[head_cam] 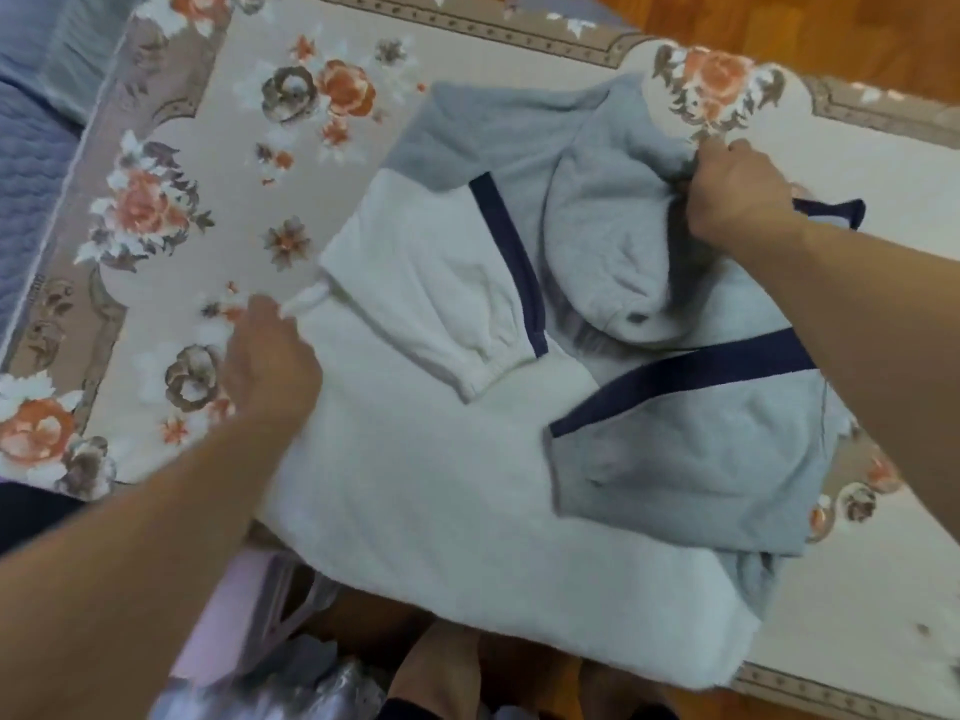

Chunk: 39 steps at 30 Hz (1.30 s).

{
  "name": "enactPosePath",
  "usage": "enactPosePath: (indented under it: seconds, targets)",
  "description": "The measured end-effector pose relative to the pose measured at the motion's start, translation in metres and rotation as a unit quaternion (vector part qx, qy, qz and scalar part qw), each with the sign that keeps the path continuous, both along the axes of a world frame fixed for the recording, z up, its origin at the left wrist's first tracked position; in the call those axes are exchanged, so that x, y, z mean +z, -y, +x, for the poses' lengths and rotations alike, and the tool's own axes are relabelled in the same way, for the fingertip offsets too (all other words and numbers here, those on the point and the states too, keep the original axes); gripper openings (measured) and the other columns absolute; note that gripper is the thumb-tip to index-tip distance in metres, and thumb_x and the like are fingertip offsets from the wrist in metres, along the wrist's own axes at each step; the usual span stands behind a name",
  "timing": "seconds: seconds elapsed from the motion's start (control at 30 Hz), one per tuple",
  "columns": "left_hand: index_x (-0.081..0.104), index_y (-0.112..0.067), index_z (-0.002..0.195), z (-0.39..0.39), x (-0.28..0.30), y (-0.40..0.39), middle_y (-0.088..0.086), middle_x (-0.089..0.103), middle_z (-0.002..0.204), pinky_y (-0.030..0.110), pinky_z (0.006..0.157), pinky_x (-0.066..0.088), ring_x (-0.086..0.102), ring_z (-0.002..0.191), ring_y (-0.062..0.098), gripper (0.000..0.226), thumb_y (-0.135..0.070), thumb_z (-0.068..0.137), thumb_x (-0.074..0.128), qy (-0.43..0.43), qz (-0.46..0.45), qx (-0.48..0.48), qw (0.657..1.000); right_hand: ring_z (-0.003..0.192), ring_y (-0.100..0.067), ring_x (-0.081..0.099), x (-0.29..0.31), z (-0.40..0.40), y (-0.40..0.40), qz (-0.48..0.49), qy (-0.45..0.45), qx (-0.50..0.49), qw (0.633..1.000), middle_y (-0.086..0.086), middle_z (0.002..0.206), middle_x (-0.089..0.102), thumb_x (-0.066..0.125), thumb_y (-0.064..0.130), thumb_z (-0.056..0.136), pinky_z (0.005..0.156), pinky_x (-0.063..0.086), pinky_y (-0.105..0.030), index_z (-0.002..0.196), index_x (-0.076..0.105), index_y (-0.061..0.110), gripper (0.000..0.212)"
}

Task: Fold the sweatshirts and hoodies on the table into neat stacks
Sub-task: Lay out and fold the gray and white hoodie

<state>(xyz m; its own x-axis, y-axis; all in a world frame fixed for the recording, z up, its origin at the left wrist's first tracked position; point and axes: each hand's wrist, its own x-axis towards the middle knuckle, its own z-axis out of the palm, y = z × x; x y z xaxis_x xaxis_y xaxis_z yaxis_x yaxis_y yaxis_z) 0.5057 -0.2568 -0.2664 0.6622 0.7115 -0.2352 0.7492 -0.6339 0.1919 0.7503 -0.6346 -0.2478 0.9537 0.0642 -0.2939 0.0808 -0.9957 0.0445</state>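
Currently, hoodie [467,485] (white, grey, navy stripes) laid flat on floral tablecloth [218,163], both sleeves folded across body. Right hand [737,192] positioned at far right edge of garment, fingers curled round bunched grey fabric near hood [618,241]. Left hand [270,361] placed at left edge of white section, fingers loosely extended beside drawstring [309,299]; contact with fabric cannot be confirmed (motion blur). No brand, label or legible writing visible on garment.

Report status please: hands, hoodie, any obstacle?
Right hand grips grey hood fabric. Left hand rests on the hoodie near its white drawstring; grip unclear. Both sleeves folded in. Nothing in the way.
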Motion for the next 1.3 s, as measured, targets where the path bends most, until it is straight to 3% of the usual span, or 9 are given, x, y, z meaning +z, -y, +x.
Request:
enactPosePath:
  seconds: [0.27,0.43,0.57,0.63,0.73,0.93,1.07,1.17,1.3]
  targets:
    - [0.035,-0.025,0.155,0.191,0.013,0.116,0.014,0.027,0.162,0.043,0.121,0.023,0.027,0.149,0.035,0.051,-0.032,0.105,0.040,0.091,0.018,-0.149,0.984,0.127,-0.049,0.043,0.016,-0.068,0.161,-0.013,0.011,-0.258,0.966,-0.030,0.140,0.040,0.041,0.031,0.100,0.105,0.039,-0.053,0.138,0.038,-0.002,0.050]
    - [0.033,-0.021,0.159,0.033,-0.008,0.209,0.021,0.023,0.164,0.045,0.123,0.015,0.022,0.150,0.040,0.063,-0.039,0.101,0.052,0.031,-0.122,-0.210,0.970,0.138,-0.049,0.030,0.003,-0.158,0.210,-0.003,0.013,-0.268,0.963,-0.031,0.153,0.028,0.037,0.043,0.095,0.115,0.024,-0.055,0.153,0.023,0.007,0.069]
    - [0.030,-0.017,0.158,-0.109,0.004,0.191,0.021,0.022,0.163,0.049,0.122,0.018,0.019,0.150,0.036,0.068,-0.034,0.099,0.058,-0.046,-0.119,-0.061,0.990,0.137,-0.047,0.032,0.000,-0.243,0.217,0.069,0.039,-0.324,0.943,-0.031,0.151,0.032,0.048,0.033,0.092,0.116,0.023,-0.049,0.147,0.035,0.003,0.064]
    - [0.029,-0.009,0.155,-0.153,0.015,0.174,0.025,0.028,0.158,0.052,0.119,0.024,0.025,0.146,0.040,0.071,-0.032,0.096,0.063,-0.071,-0.131,0.065,0.987,0.134,-0.045,0.039,0.000,-0.276,0.212,0.142,0.025,-0.446,0.883,-0.027,0.149,0.037,0.057,0.033,0.089,0.114,0.030,-0.046,0.148,0.036,0.006,0.069]
    - [0.023,-0.004,0.157,-0.182,0.033,0.176,0.021,0.018,0.163,0.047,0.119,0.026,0.024,0.148,0.037,0.080,-0.029,0.096,0.069,-0.052,-0.224,0.201,0.952,0.123,-0.031,0.051,0.003,-0.303,0.197,0.264,0.012,-0.630,0.730,-0.011,0.142,0.045,0.067,0.033,0.092,0.103,0.041,-0.036,0.151,0.032,0.011,0.072]
    - [0.013,-0.015,0.161,-0.219,0.024,0.185,0.003,0.038,0.149,0.044,0.114,0.040,0.045,0.134,0.022,0.092,-0.009,0.092,0.074,0.019,-0.367,0.352,0.861,0.104,-0.023,0.070,0.003,-0.304,0.189,0.465,0.032,-0.713,0.523,-0.005,0.114,0.072,0.076,0.014,0.085,0.093,0.058,-0.040,0.120,0.064,0.010,0.038]
    - [0.056,-0.012,0.138,-0.235,0.003,0.177,0.011,0.067,0.130,0.053,0.107,0.048,0.064,0.117,0.031,0.052,-0.009,0.089,0.074,-0.058,-0.437,0.372,0.817,0.102,-0.022,0.073,0.008,-0.289,0.194,0.529,-0.023,-0.709,0.466,-0.003,0.111,0.075,0.074,0.011,0.087,0.080,0.060,-0.039,0.118,0.067,0.018,0.033]
    - [0.067,-0.012,0.121,-0.238,0.007,0.172,0.014,0.074,0.115,0.053,0.101,0.053,0.071,0.104,0.034,0.031,-0.017,0.091,0.074,-0.080,-0.470,0.370,0.797,0.108,-0.023,0.071,0.010,-0.286,0.206,0.565,-0.067,-0.680,0.462,-0.004,0.117,0.074,0.066,0.011,0.091,0.090,0.058,-0.042,0.126,0.065,0.018,0.036]
    - [0.065,-0.015,0.103,-0.233,0.041,0.172,0.009,0.072,0.097,0.039,0.075,0.056,0.068,0.084,0.027,0.008,-0.009,0.097,0.065,-0.044,-0.428,0.321,0.844,0.112,-0.023,0.070,0.012,-0.280,0.222,0.580,-0.056,-0.673,0.456,-0.004,0.120,0.073,0.063,0.015,0.096,0.095,0.056,-0.042,0.130,0.063,0.018,0.035]
